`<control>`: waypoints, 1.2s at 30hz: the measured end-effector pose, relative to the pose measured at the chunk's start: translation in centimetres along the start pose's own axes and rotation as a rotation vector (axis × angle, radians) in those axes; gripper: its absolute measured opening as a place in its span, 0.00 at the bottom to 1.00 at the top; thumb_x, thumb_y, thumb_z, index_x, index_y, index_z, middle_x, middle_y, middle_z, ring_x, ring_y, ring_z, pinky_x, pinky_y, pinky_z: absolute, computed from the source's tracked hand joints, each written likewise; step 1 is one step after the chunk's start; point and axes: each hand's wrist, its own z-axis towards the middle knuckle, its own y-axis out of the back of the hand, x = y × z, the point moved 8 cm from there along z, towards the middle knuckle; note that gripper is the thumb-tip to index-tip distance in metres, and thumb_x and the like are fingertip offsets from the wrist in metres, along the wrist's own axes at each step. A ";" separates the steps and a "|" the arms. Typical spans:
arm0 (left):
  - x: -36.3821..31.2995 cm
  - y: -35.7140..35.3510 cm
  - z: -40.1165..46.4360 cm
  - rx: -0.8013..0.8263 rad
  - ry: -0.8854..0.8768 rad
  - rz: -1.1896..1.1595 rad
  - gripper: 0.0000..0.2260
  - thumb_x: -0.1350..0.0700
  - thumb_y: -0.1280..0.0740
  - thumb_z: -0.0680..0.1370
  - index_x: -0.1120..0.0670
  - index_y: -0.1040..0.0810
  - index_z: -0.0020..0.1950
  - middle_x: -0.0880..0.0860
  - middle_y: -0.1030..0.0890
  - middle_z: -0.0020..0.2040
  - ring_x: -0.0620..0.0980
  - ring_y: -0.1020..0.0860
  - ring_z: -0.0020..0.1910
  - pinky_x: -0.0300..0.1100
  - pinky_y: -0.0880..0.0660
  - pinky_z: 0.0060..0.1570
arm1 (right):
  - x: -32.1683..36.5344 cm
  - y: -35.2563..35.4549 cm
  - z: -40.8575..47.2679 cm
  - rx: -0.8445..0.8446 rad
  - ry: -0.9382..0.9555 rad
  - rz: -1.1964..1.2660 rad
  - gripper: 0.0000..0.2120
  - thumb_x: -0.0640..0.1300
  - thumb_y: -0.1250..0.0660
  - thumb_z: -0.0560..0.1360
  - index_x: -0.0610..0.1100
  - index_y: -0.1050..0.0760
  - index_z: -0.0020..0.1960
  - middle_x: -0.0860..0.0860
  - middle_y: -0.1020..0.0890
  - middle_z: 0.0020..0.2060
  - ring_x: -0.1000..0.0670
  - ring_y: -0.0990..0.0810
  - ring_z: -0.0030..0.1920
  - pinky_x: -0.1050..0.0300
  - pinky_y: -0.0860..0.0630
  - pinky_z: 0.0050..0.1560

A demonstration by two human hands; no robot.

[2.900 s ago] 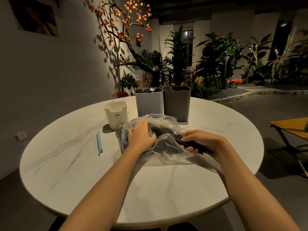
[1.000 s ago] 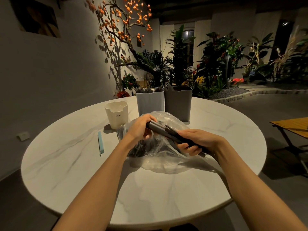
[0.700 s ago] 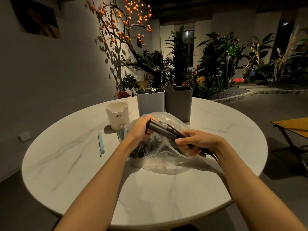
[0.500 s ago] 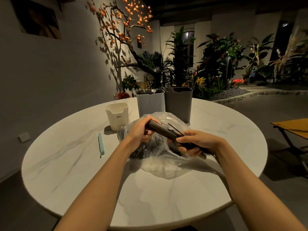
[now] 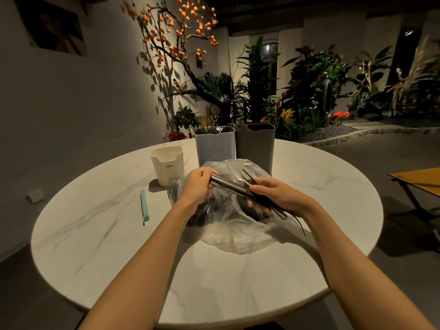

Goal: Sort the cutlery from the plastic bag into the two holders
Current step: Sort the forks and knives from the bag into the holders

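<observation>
Up and out of the plastic bag [image 5: 234,236] now, not tucked down inside as a short while back: a bunch of dark cutlery [image 5: 228,185]. Hangs level just over the bag, between both hands. Gripped at the far end by the left hand [image 5: 197,186], fingers curled round the handles. Gripped at the near end by the right hand [image 5: 278,197], wrapped round the bunch too. Held at both ends, most likely so that nothing slips out and so that the pieces can be told apart. Hard to tell in the dim light which pieces are forks and which are something else.

Lies crumpled and open under the hands, with more dark pieces left inside, so plenty of sorting to go. Stays right in front, likely for a short reach.

Stand close side by side just behind the bag: the light grey holder [image 5: 214,150] and the dark grey holder [image 5: 254,150], mouths up, ready for drop-ins. Shows a few thin tips over the light one's rim.

Off to the left on the counter [image 5: 238,294]: a white cup [image 5: 167,166] and a thin blue stick [image 5: 144,208], both well clear of the hands.
</observation>
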 end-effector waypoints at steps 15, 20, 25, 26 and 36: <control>-3.2 2.1 -1.2 -0.472 -0.491 0.921 0.11 0.54 0.44 0.81 0.55 0.24 0.47 0.52 0.24 0.46 0.52 0.27 0.45 0.49 0.31 0.48 | 0.0 1.3 0.5 -0.273 0.039 -0.151 0.09 0.45 0.42 0.82 0.40 0.28 0.54 0.48 0.24 0.43 0.53 0.23 0.42 0.68 0.23 0.40; -4.5 -2.1 -2.2 -0.134 -0.709 1.171 0.24 0.36 0.53 0.79 0.48 0.23 0.46 0.45 0.20 0.45 0.47 0.25 0.47 0.48 0.38 0.55 | 0.6 1.6 0.2 -0.325 0.077 -0.103 0.07 0.44 0.42 0.82 0.46 0.28 0.47 0.49 0.24 0.39 0.55 0.24 0.38 0.70 0.26 0.35; -3.6 -3.4 -1.7 0.093 -0.716 1.320 0.19 0.34 0.43 0.77 0.48 0.26 0.53 0.45 0.23 0.52 0.47 0.26 0.53 0.46 0.34 0.57 | 0.4 1.6 0.3 -0.329 0.063 -0.126 0.07 0.46 0.42 0.82 0.44 0.27 0.50 0.48 0.23 0.39 0.55 0.25 0.37 0.68 0.28 0.35; -3.7 -3.6 -1.8 0.095 -0.724 1.338 0.15 0.38 0.41 0.79 0.49 0.27 0.54 0.46 0.23 0.53 0.49 0.26 0.53 0.45 0.33 0.57 | 0.4 1.6 0.3 -0.326 0.060 -0.123 0.08 0.46 0.42 0.82 0.43 0.27 0.51 0.47 0.23 0.39 0.55 0.24 0.36 0.67 0.27 0.35; -3.3 -2.0 -1.5 0.076 -0.531 1.362 0.10 0.46 0.46 0.83 0.51 0.32 0.51 0.51 0.21 0.48 0.52 0.24 0.43 0.43 0.36 0.35 | 0.4 2.4 -0.2 -0.310 0.061 0.173 0.09 0.42 0.45 0.83 0.42 0.27 0.54 0.45 0.20 0.48 0.50 0.17 0.44 0.60 0.22 0.32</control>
